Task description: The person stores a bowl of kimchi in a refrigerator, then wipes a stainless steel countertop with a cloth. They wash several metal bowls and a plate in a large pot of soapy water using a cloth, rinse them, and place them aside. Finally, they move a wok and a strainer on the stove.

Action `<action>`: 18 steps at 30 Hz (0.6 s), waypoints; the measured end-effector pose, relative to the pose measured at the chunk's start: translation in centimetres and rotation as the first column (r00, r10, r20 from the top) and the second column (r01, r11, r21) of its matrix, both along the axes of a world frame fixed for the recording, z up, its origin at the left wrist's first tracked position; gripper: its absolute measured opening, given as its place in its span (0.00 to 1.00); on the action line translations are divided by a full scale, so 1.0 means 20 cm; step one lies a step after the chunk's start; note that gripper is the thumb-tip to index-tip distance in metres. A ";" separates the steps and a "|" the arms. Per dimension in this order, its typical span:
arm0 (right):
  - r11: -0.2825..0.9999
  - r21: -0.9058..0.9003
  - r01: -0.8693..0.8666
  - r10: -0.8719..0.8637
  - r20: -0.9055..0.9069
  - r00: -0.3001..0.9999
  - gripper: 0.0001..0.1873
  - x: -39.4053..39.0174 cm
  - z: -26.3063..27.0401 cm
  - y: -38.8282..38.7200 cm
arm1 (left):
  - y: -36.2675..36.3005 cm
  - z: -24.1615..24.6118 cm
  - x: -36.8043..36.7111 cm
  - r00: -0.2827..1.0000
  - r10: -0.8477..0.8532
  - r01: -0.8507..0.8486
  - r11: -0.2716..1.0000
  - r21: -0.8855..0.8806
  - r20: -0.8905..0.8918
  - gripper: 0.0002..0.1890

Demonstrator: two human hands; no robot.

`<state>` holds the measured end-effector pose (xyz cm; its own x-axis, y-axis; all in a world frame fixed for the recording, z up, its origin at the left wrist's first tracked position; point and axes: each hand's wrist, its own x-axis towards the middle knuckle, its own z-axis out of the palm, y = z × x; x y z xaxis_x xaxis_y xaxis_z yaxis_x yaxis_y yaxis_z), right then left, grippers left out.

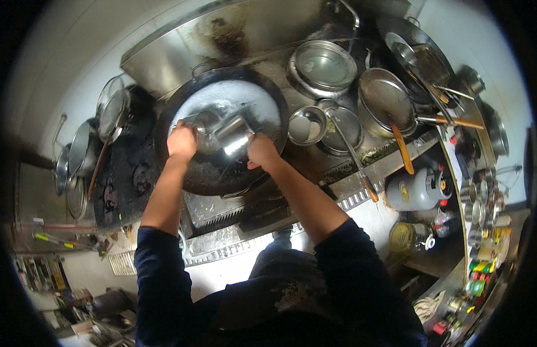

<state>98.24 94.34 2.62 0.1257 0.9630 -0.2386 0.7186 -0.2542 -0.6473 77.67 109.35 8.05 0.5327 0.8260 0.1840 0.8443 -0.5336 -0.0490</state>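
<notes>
A large dark wok (220, 186) with water and white foam lies before me. Over it, my right hand (262, 152) grips a shiny metal cup (233, 133), which is tilted. My left hand (182, 139) is at the wok's left side, its fingers closed on the rim of a round strainer (207, 123), partly over or in the water; its lower edge is hard to make out. The cup and the strainer are close together; whether they touch cannot be told.
Right of the wok stand a metal bowl (306, 126), a pot of liquid (325, 65), and a ladle (353, 154) across a strainer. Farther right is a lidded pot (387, 102). Pans (112, 113) lean at the left. A gas cylinder (413, 191) stands below the counter.
</notes>
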 end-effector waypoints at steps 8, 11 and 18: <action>0.938 0.169 0.304 -0.195 -0.468 0.862 0.18 -0.05 0.14 -0.37 | 0.24 0.06 0.08 0.920 -0.280 0.252 0.958 -0.133 -0.272 0.16; 0.819 0.405 0.407 -0.145 -0.539 0.830 0.11 0.09 0.07 -0.91 | 0.25 0.20 0.19 0.879 -0.468 0.471 0.882 0.004 -0.088 0.13; 0.318 -0.013 0.948 -0.947 -0.061 0.316 0.11 0.41 -0.40 -2.70 | -0.35 0.57 0.93 0.769 -0.519 0.583 0.808 -0.078 0.373 0.09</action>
<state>106.39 40.34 -5.38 0.9452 0.1998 -0.2580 -0.0341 -0.7259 -0.6869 96.36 102.27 19.38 0.8435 0.4424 0.3045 0.3509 -0.8832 0.3113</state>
